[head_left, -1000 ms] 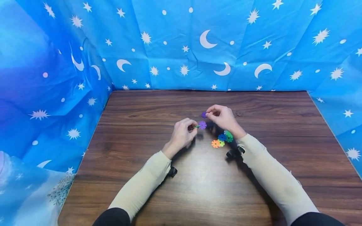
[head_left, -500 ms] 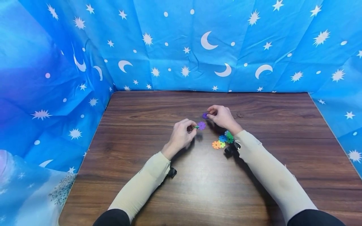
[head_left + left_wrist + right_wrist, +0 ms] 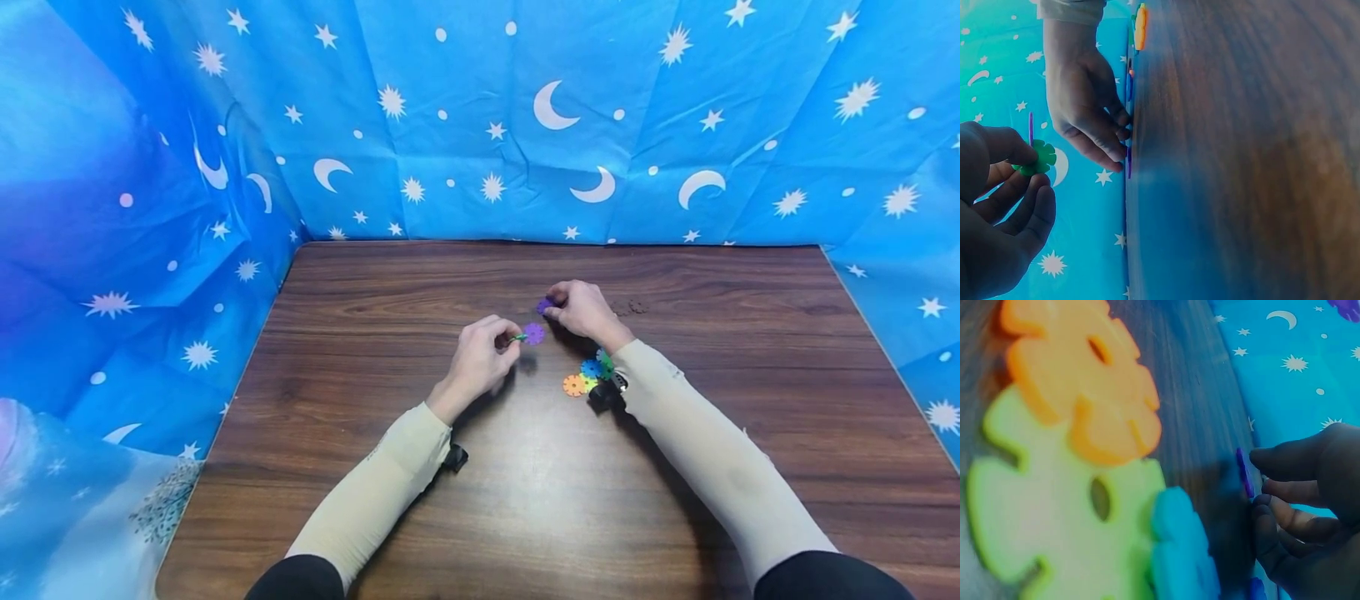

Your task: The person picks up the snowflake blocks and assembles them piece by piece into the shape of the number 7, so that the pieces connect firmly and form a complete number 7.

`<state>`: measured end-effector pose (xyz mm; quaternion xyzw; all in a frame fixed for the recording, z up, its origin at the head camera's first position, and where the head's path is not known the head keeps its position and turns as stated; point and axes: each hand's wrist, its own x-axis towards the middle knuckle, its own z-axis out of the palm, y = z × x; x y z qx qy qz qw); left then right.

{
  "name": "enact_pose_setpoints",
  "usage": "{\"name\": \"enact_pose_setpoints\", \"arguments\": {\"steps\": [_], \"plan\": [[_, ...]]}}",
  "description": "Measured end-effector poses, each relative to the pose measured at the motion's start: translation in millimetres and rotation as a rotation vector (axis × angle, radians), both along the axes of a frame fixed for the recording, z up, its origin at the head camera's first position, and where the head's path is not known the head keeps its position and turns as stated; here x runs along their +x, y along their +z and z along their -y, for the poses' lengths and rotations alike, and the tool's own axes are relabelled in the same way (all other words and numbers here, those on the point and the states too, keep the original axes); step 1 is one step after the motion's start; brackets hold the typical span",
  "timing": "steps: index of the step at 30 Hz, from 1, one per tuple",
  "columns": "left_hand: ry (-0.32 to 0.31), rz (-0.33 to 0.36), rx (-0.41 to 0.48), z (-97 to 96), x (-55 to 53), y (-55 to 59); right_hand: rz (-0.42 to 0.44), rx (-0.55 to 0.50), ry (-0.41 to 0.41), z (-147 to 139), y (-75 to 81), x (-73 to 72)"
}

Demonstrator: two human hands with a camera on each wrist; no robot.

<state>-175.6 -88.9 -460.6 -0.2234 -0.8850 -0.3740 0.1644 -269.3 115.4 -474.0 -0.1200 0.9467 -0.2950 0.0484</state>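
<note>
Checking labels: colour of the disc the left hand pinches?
That disc is green; clearest in the left wrist view.

A dark brown, wood-grained bench [image 3: 375, 358] carries a pale glare [image 3: 536, 483]. Creased blue cloth [image 3: 465, 75] hangs behind it and at both sides, printed with white stars [image 3: 392, 102], crescent moons [image 3: 544, 110] and dots [image 3: 441, 34]; low at left shows a printed tree [image 3: 163, 502].

Two hands: one left hand [image 3: 482, 354], one right hand [image 3: 587, 313]. Two sleeves [image 3: 378, 492], two wrist cameras [image 3: 455, 457], one table [image 3: 360, 300]. At least two purple discs [image 3: 534, 334], two green discs [image 3: 1041, 161], one orange disc [image 3: 573, 385], one yellow disc [image 3: 1054, 506], one blue disc [image 3: 591, 368] and one brown disc [image 3: 637, 307]; overlap leaves exact disc totals unclear.
</note>
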Motion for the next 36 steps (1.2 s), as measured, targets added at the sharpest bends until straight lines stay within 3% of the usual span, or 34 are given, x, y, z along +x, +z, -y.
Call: {"name": "enact_pose_setpoints", "arguments": {"steps": [17,36], "plan": [[0.001,0.006,0.009,0.4,0.8,0.9,-0.035,0.077,0.01,6.0,0.1,-0.9],[-0.007,0.001,0.002,1.6,1.0,0.7,-0.053,-0.017,-0.071,0.5,-0.7,6.7]]}}
